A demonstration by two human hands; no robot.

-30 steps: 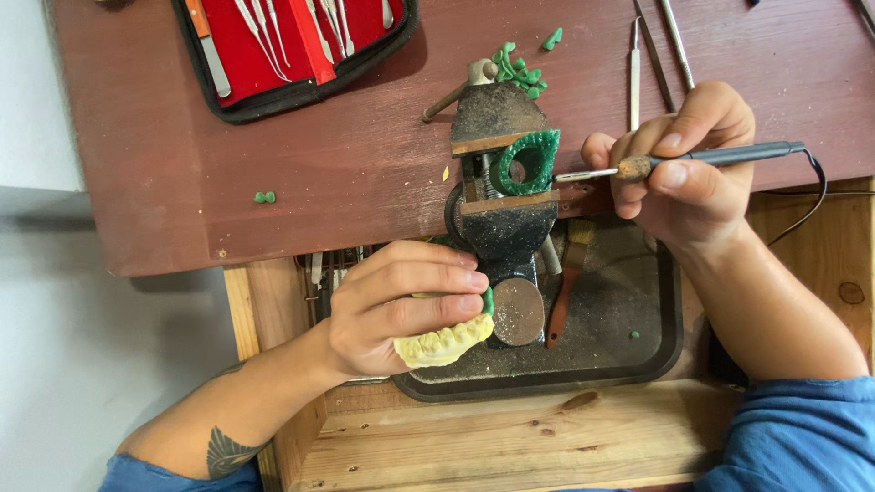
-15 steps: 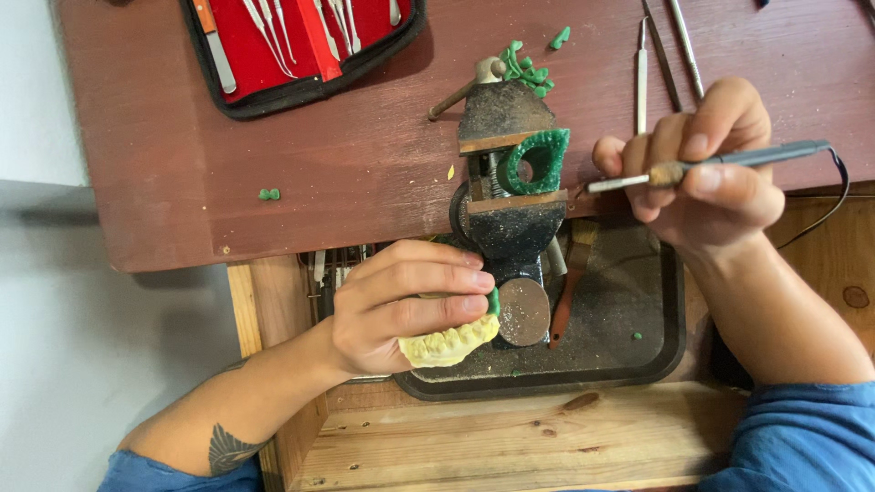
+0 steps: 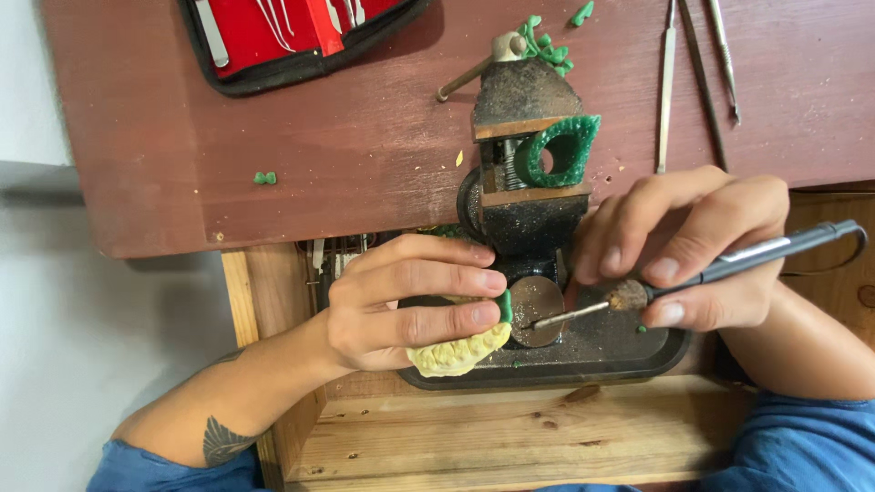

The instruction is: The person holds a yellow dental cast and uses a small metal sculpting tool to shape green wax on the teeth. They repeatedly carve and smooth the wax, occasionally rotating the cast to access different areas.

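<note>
My left hand [image 3: 401, 305] pinches the pale yellow dental cast [image 3: 456, 351]; right hand [image 3: 693, 246] grips the dark wired wax tool [image 3: 693, 278]; I judge waxing underway; next needs a steady tip on the cast's green wax.

The small vise [image 3: 527, 164] stands at the table edge and blocks the middle. A green ring [image 3: 558, 150] sticks out of its right side. Left of the vise, the red-brown table [image 3: 346, 155] is bare wood with lots of room, up to the red tool case [image 3: 292, 32] in the far corner. Right of the vise, thin metal tools [image 3: 693, 73] lie in the way. Below the vise, the left hand [image 3: 401, 305], the right hand [image 3: 684, 246] and the dark tray [image 3: 592, 355] fill the space. Under the tray, the wooden drawer [image 3: 510, 437] is open room.
</note>
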